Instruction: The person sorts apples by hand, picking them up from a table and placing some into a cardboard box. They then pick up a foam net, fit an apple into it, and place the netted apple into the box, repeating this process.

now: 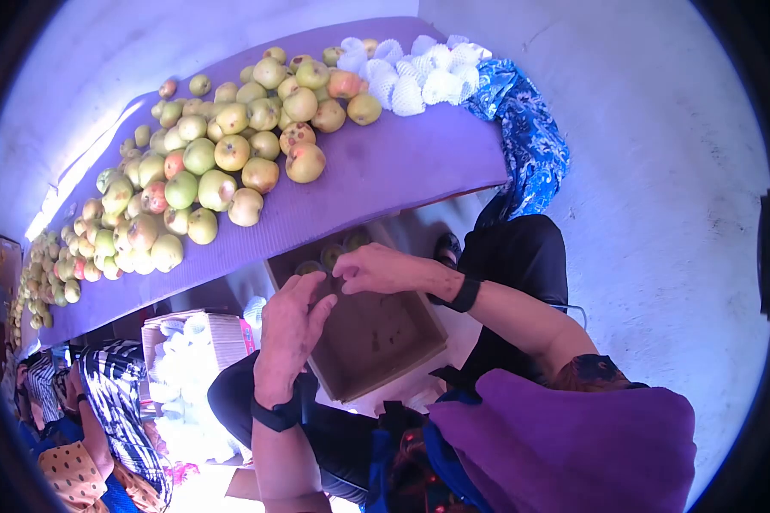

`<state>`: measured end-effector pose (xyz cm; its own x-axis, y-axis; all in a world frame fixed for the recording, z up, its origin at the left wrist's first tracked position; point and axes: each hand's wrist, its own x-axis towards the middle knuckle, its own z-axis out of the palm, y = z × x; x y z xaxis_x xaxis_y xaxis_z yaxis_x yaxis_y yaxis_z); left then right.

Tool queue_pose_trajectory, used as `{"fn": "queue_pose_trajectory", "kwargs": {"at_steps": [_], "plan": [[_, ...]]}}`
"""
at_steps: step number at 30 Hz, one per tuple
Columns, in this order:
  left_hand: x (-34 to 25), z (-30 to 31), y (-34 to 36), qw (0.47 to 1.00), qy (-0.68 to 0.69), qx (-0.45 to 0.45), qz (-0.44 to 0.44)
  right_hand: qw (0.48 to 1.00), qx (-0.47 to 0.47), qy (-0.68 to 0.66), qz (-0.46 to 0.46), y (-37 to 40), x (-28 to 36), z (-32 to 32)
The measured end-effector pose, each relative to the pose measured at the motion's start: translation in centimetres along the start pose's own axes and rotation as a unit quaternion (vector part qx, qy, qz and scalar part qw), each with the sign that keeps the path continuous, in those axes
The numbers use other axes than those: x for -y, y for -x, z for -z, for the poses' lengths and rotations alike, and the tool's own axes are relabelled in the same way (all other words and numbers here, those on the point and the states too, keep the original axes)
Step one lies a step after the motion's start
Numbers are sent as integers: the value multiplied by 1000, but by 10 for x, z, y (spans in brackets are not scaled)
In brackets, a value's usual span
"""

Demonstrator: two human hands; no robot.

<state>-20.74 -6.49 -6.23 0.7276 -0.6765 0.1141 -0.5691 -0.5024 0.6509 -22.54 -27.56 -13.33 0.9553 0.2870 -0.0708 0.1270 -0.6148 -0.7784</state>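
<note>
Above the open cardboard box [376, 342] between the knees are my two hands. My left hand [291, 321] is over the box's left side, thumb apart from the bent fingers, with nothing seen in it. Just right of it, my right hand [385, 269] has curled fingers with a gap between thumb and fingertips, and no object shows there. The hands are close but apart. Near the box's far end lie a few apples [331, 255], partly hidden by the hands. Many green, yellow and reddish apples [199, 156] cover the purple table [402, 162] beyond.
White foam nets [428, 73] and a blue patterned cloth [535, 137] are at the table's right end. A carton of foam nets [188, 376] stands at left, beside another person's arm [92, 419]. A wall [659, 171] rises at right.
</note>
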Motion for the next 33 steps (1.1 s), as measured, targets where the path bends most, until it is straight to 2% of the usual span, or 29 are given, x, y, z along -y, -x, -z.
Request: {"fn": "queue_pose_trajectory", "kwargs": {"at_steps": [1, 3, 4, 5, 7, 9, 10, 12, 13, 15, 19, 21, 24, 28, 30, 33], "plan": [[2, -2, -1, 1000, -4, 10, 2, 1000, -3, 5, 1, 6, 11, 11], [6, -7, -3, 1000, -17, 19, 0, 995, -70, -72, -31, 13, 26, 32], [8, -10, -4, 999, -31, 30, 3, 990, -123, -63, 3, 12, 24, 41], [9, -13, -5, 999, -30, 27, -1, 990, -126, -58, 5, 11, 21, 52], [11, -16, -5, 999, -33, 43, 3, 947, -320, 5, -10, 7, 13, 79], [8, -16, -6, 998, -44, 46, -2, 885, -461, 53, 37, -11, -29, 104], [8, -16, -6, 997, -56, 53, -4, 884, -462, 55, 41, -17, -46, 120], [9, -16, -8, 997, -62, 53, -6, 881, -462, 71, -71, -26, -73, 151], [10, -17, -8, 996, -68, 57, -6, 881, -463, 73, -67, -29, -81, 161], [13, -17, -8, 996, -69, 47, -12, 906, -396, -30, -147, -38, -96, 178], [16, -17, -9, 997, -65, 47, -13, 908, -388, 20, -155, -51, -98, 185], [15, -16, -9, 997, -67, 44, -14, 900, -377, -108, -191, -50, -94, 186], [21, -19, -10, 996, -71, 37, -26, 895, -365, -184, -179, -54, -103, 190], [24, -23, -9, 996, -81, 22, -43, 886, -394, -196, -143, -47, -102, 191], [23, -25, -10, 995, -89, 30, -42, 928, -326, -87, -160, -37, -94, 198], [22, -28, -11, 994, -95, 42, -41, 924, -325, -105, -170, -41, -89, 197]]}}
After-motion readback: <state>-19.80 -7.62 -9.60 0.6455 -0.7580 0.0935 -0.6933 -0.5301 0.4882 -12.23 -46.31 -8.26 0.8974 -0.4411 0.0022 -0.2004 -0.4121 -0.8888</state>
